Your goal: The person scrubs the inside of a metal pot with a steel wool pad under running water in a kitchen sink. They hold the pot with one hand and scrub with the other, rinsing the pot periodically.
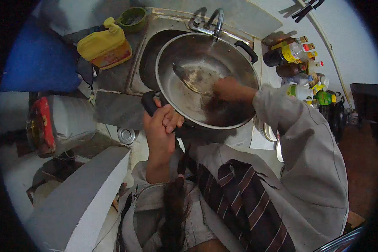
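A wide steel wok with two black side handles sits tilted over the sink, below the tap. Its left handle is gripped by my left hand, with the fingers curled near the rim. Inside the wok is my right hand, fingers bent down against the inner wall. Whether it holds anything is hidden under the fingers. Shallow water with a bright reflection appears to lie in the bottom. On the far right of the rim, the other black handle is free.
The chrome tap arches over the far rim of the steel sink. A yellow jug and a green bowl stand left. Several bottles line the right wall. A grey ledge lies lower left.
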`<state>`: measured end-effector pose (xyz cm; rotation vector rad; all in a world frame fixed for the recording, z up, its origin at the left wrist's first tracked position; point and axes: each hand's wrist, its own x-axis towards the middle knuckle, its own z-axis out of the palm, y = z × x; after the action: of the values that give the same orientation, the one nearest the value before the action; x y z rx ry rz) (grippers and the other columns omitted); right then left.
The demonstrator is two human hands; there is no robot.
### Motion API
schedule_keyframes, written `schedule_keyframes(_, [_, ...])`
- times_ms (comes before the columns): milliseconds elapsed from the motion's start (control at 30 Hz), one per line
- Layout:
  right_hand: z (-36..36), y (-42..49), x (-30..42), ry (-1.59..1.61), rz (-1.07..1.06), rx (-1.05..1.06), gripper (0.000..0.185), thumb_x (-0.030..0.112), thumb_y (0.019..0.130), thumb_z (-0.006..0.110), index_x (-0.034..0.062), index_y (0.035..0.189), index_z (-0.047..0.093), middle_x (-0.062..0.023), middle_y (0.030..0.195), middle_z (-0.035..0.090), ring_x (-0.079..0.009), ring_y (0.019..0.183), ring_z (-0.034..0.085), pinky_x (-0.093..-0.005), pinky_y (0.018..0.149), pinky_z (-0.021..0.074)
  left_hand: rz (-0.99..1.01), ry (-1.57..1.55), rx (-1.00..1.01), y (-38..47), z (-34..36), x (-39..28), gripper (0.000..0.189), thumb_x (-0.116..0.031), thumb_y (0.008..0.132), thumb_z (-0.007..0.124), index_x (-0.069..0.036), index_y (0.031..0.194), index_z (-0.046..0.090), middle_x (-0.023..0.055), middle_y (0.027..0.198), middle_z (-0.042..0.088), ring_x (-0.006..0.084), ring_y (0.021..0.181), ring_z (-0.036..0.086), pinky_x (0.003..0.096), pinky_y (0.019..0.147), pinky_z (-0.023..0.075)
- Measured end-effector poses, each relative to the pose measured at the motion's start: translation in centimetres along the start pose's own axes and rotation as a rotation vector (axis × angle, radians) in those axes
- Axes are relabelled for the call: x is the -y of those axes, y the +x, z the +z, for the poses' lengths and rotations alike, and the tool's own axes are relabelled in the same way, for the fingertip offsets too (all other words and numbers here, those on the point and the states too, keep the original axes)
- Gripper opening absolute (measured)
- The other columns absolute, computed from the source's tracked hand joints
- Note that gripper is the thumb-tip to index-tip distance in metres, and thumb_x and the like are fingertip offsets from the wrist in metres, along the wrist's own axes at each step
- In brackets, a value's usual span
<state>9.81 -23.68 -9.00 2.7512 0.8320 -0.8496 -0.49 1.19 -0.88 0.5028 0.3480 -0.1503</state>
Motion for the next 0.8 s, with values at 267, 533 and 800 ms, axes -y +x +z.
schedule_keyframes(267, [0.3, 1.2, -3.6, -0.109, -0.035, -0.164, 0.010, 0.010, 0.066, 0.058, 0.0045, 0.074, 0.059, -0.0141, 0.070, 0.060, -0.0317, 0.063, 0.061, -0.0410, 0.050, 0.0482, -0.013, -0.008, 0.006, 0.2, 0.3, 0.1, 0.015, -0.001, 0.080, 0.047, -0.012, 0.085, 0.038, -0.0032, 0.052, 0.032, 0.0065, 0.039, 0.029, 0.0269, 0.046, 0.0339])
schedule_keyframes(533, [0.2, 1.1, -1.0, -0.038, 0.036, -0.155, 0.012, 0.010, 0.065, 0.059, 0.0033, 0.074, 0.061, -0.0171, 0.073, 0.060, -0.0339, 0.069, 0.062, -0.0428, 0.055, 0.0494, 0.008, 0.010, -0.006, 0.1, 0.4, 0.2, 0.012, -0.002, 0.082, 0.046, -0.012, 0.087, 0.041, -0.0057, 0.050, 0.032, 0.0048, 0.036, 0.030, 0.0254, 0.046, 0.0334])
schedule_keyframes(800, [0.0, -0.2, 0.2, 0.066, 0.042, -0.020, 0.013, 0.007, 0.064, 0.059, 0.0014, 0.075, 0.060, -0.0184, 0.075, 0.061, -0.0355, 0.070, 0.061, -0.0446, 0.057, 0.0489, 0.005, -0.007, 0.005, 0.2, 0.2, 0.1, 0.015, 0.000, 0.080, 0.047, -0.012, 0.084, 0.039, -0.0040, 0.050, 0.032, 0.0062, 0.037, 0.029, 0.0267, 0.047, 0.0340])
